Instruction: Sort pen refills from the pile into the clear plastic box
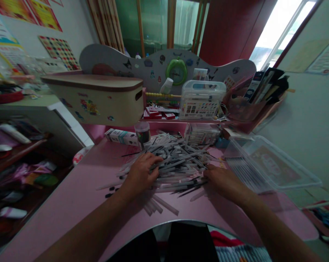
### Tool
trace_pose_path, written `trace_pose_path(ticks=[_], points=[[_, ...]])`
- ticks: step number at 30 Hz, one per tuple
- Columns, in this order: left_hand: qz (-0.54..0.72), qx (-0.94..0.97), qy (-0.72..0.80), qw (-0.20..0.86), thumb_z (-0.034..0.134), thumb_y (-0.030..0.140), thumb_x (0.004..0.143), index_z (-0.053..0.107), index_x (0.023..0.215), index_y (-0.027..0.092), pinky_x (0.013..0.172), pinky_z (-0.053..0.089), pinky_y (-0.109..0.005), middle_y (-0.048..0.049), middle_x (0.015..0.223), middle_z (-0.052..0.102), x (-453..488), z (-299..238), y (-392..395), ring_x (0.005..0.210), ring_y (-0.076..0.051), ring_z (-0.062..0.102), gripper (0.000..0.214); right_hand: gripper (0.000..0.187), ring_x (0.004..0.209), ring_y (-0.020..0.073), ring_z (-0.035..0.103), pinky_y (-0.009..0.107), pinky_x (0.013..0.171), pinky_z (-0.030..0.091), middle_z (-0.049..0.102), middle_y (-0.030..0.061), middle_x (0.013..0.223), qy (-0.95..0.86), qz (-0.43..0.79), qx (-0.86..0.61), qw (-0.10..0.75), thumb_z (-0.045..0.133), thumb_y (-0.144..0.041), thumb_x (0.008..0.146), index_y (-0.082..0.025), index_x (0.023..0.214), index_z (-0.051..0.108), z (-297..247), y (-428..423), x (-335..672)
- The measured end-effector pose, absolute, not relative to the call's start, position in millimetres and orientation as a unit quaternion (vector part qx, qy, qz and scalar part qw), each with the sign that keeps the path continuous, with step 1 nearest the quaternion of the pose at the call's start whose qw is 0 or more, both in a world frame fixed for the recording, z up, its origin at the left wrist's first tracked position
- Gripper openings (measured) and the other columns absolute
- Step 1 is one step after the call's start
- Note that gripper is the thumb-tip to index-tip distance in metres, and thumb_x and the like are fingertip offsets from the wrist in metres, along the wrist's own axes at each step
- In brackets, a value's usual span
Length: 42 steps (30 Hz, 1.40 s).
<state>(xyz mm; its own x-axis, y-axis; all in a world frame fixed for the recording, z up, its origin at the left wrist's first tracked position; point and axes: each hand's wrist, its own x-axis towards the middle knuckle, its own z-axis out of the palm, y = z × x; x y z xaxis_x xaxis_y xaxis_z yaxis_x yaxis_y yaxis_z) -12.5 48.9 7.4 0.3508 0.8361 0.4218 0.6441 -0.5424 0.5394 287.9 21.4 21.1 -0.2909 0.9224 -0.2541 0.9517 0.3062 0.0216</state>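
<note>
A heap of loose pen parts point(178, 160), mostly translucent white tubes and thin dark refills, covers the middle of the pink desk. On its left side rests my left hand point(143, 173), thumb and index finger apart, with nothing visible gripped between them. My right hand point(221, 178) is at the heap's right edge, fingers bent together and pointing inward among the parts; what they hold, if anything, is hidden. Several translucent tubes point(164, 204) lie loose in front of the heap. A few small black caps point(110, 193) are scattered near my left wrist.
To the right, a clear plastic box point(262, 163) contains a row of pens. Behind the heap stand a lidded jar point(142, 134) and a long printed carton point(122, 137). The shelf above bears a cream bin point(99, 102), a clear carry case point(202, 100) and a green clock point(176, 71).
</note>
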Motion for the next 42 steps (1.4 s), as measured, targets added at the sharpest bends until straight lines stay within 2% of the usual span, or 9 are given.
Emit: trace_pose_path(ticks=[6, 10, 18, 21, 24, 29, 33, 36, 42], points=[[0.336, 0.814, 0.452, 0.140, 0.054, 0.011, 0.081, 0.069, 0.101, 0.018, 0.081, 0.047, -0.035, -0.0068, 0.092, 0.065, -13, 7, 48, 0.090, -0.022, 0.061, 0.026, 0.016, 0.093, 0.0217, 0.064, 0.028, 0.075, 0.040, 0.066, 0.0097, 0.100, 0.811, -0.122, 0.568, 0.064, 0.052, -0.017, 0.089, -0.017, 0.092, 0.067, 33, 19, 278], [0.331, 0.819, 0.442, 0.157, 0.052, 0.010, 0.082, 0.067, 0.104, 0.017, 0.078, 0.049, -0.033, -0.0070, 0.095, 0.062, -11, 5, 47, 0.087, -0.020, 0.063, 0.028, 0.017, 0.090, 0.0201, 0.063, 0.027, 0.073, 0.039, 0.065, 0.0097, 0.101, 0.808, -0.142, 0.570, 0.052, 0.051, -0.017, 0.090, -0.017, 0.091, 0.068, 29, 20, 275], [0.331, 0.831, 0.418, 0.158, 0.051, 0.007, 0.081, 0.066, 0.105, 0.017, 0.078, 0.051, -0.034, -0.0079, 0.097, 0.062, -7, 5, 42, 0.087, -0.020, 0.063, 0.031, 0.015, 0.084, 0.0178, 0.058, 0.027, 0.074, 0.038, 0.064, 0.0074, 0.093, 0.824, -0.140, 0.547, -0.045, 0.054, -0.011, 0.085, -0.016, 0.085, 0.069, 6, 37, 282], [0.338, 0.831, 0.415, 0.152, 0.048, 0.007, 0.082, 0.066, 0.105, 0.016, 0.081, 0.051, -0.035, -0.0090, 0.100, 0.063, -6, 4, 43, 0.091, -0.021, 0.063, 0.031, 0.011, 0.083, 0.0170, 0.057, 0.027, 0.075, 0.040, 0.063, 0.0061, 0.088, 0.820, -0.181, 0.530, -0.120, 0.057, -0.011, 0.082, -0.016, 0.082, 0.067, 6, 44, 289], [0.332, 0.835, 0.411, 0.155, 0.047, 0.007, 0.083, 0.066, 0.106, 0.015, 0.083, 0.051, -0.036, -0.0097, 0.103, 0.065, -6, 3, 43, 0.094, -0.022, 0.064, 0.031, 0.006, 0.076, 0.0160, 0.057, 0.026, 0.069, 0.042, 0.061, 0.0031, 0.081, 0.776, -0.268, 0.527, -0.220, 0.059, -0.020, 0.082, -0.017, 0.079, 0.064, 4, 48, 300], [0.322, 0.834, 0.415, 0.165, 0.047, 0.007, 0.082, 0.065, 0.106, 0.016, 0.083, 0.051, -0.034, -0.0087, 0.101, 0.066, -6, 3, 41, 0.093, -0.021, 0.064, 0.031, 0.020, 0.054, 0.0105, 0.048, 0.022, 0.049, 0.037, 0.053, -0.0035, 0.067, 0.613, -0.440, 0.528, -0.390, 0.063, -0.038, 0.081, -0.019, 0.082, 0.056, -6, 47, 308], [0.325, 0.830, 0.421, 0.167, 0.047, 0.009, 0.083, 0.065, 0.108, 0.015, 0.083, 0.051, -0.034, -0.0092, 0.102, 0.067, -4, 3, 40, 0.094, -0.021, 0.064, 0.031, 0.026, 0.047, 0.0074, 0.043, 0.020, 0.044, 0.034, 0.052, -0.0050, 0.066, 0.540, -0.475, 0.483, -0.499, 0.064, -0.043, 0.081, -0.020, 0.080, 0.054, -8, 45, 301], [0.325, 0.823, 0.431, 0.174, 0.047, 0.011, 0.084, 0.064, 0.109, 0.015, 0.084, 0.051, -0.034, -0.0096, 0.103, 0.069, -4, 3, 40, 0.094, -0.022, 0.065, 0.031, 0.024, 0.048, 0.0075, 0.046, 0.020, 0.045, 0.036, 0.052, -0.0050, 0.064, 0.534, -0.477, 0.466, -0.519, 0.066, -0.041, 0.081, -0.019, 0.079, 0.056, -6, 45, 297], [0.326, 0.812, 0.444, 0.193, 0.046, 0.013, 0.085, 0.064, 0.109, 0.016, 0.084, 0.050, -0.035, -0.0092, 0.102, 0.069, -4, 4, 39, 0.094, -0.022, 0.065, 0.030, 0.019, 0.049, 0.0080, 0.046, 0.020, 0.047, 0.036, 0.050, -0.0050, 0.061, 0.580, -0.463, 0.463, -0.484, 0.069, -0.034, 0.079, -0.018, 0.077, 0.058, 8, 40, 299]])
